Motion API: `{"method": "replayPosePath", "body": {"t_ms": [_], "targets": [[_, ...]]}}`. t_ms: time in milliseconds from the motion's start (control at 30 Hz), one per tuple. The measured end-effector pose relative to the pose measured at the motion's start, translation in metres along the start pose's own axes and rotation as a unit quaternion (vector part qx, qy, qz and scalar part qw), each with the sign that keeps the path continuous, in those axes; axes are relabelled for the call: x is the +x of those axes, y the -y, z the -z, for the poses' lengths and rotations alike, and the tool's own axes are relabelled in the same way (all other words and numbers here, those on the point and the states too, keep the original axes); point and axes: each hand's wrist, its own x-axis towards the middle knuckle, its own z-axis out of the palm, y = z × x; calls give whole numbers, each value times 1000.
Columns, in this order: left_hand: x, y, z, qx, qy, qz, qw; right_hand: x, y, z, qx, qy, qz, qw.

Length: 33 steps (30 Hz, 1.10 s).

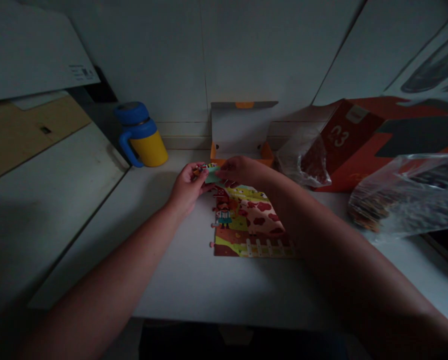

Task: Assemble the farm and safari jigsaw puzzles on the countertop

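My left hand [186,187] is closed around a small stack of puzzle pieces, gripped between thumb and fingers. On its near side shows a pale green puzzle piece [212,175]; a multicoloured edge peeks out behind. From the right, my right hand [239,170] reaches in with bent fingers pinching the green piece's edge. Both hands are above the top left of a partly joined jigsaw puzzle [259,220], which pictures a spotted cow, a farmer figure and a white fence. Tabs stick out along its left edge. My right forearm hides its right side.
Behind the puzzle stands an orange box [242,132] with its lid up. A blue and yellow jug [147,137] is at the back left. To the right are a clear plastic bag [304,157], a red box [353,137] and a plastic-wrapped bundle [411,197]. Cartons [32,140] line the left.
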Motion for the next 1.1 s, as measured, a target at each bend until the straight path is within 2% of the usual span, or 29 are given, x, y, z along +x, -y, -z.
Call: {"method": "replayPosePath", "body": {"t_ms": [100,167,333,467,567,633,700,833,1033,1100], "targets": [[0,1,1,-3,-1,1,1000,3,-4,-7,19,-51,4,999],[0,2,1,-5,-1,12,1000,5,-7,-8,49,-64,-10,997],[-2,1,0,-12,6,28,1000,8,-14,-2,108,-58,-54,991],[-1,1,0,-11,-1,23,1000,3,-9,8,112,-34,-42,992],[1,1,1,-9,-11,20,1000,-1,-8,24,122,-51,-27,991],[2,1,1,-8,-15,22,1000,-4,-10,40,78,-79,-24,994],[2,1,1,-5,-17,24,1000,-8,-15,57,-32,-89,-24,995],[1,0,1,-3,-16,29,999,-20,-22,84,-240,-56,-31,969],[1,1,3,-1,-15,35,999,-30,-20,89,-317,31,-74,945],[2,1,3,0,-15,34,999,-29,-19,87,-336,56,-64,938]]}}
